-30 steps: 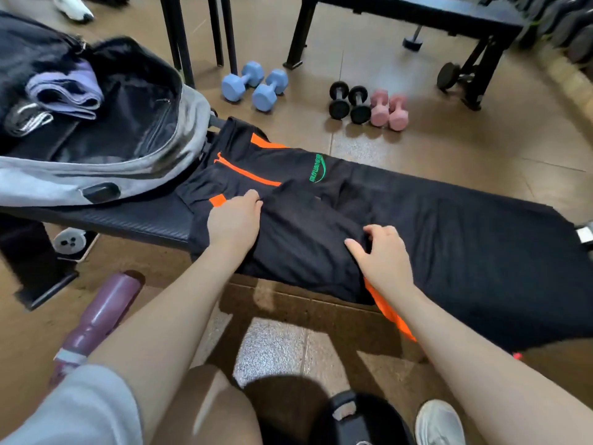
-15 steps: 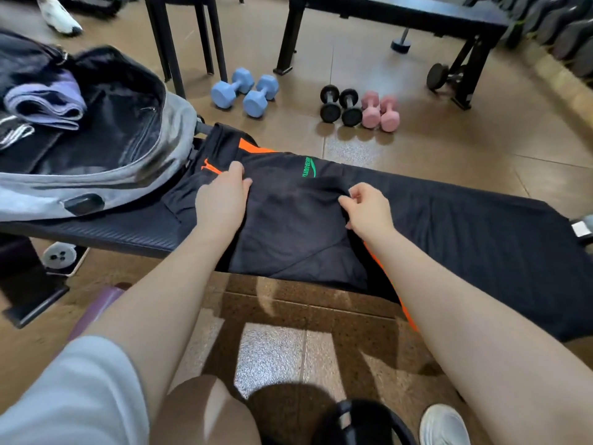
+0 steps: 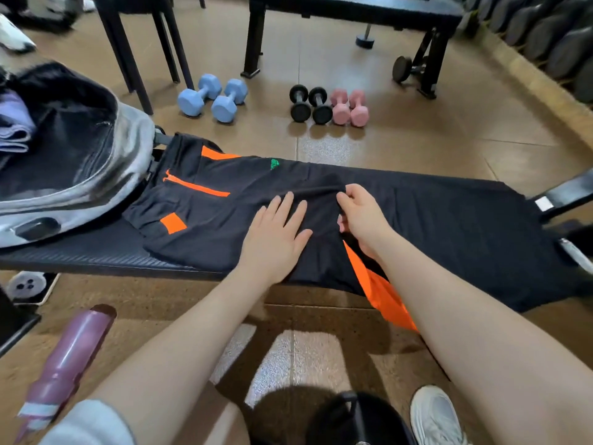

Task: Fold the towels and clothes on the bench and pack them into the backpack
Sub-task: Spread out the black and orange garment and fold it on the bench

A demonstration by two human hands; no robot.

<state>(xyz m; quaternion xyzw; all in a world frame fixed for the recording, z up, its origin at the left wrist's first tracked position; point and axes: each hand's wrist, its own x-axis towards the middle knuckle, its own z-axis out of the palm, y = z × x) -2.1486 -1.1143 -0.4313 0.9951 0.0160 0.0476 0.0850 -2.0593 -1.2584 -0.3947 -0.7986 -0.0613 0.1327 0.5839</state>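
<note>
From the head camera I am seeing my left hand (image 3: 275, 234), earlier curled near the waistband, now lying flat and spread on the black trousers (image 3: 449, 232) along the bench (image 3: 80, 256). My right hand (image 3: 361, 213) is pinching a fabric ridge. The backpack (image 3: 128, 162) is getting cropped at left.

Trousers (image 3: 417, 226): black, orange stripes and patch, small green logo. Backpack (image 3: 106, 175): grey shell, black lining; lilac folded cloth (image 3: 12, 126) inside. Bench (image 3: 80, 255): black, ribbed. Far floor: blue dumbbells (image 3: 211, 97), black pair (image 3: 309, 104), pink pair (image 3: 349, 107). Near left: mauve bottle (image 3: 70, 358). Floor (image 3: 449, 130): tan tile.
</note>
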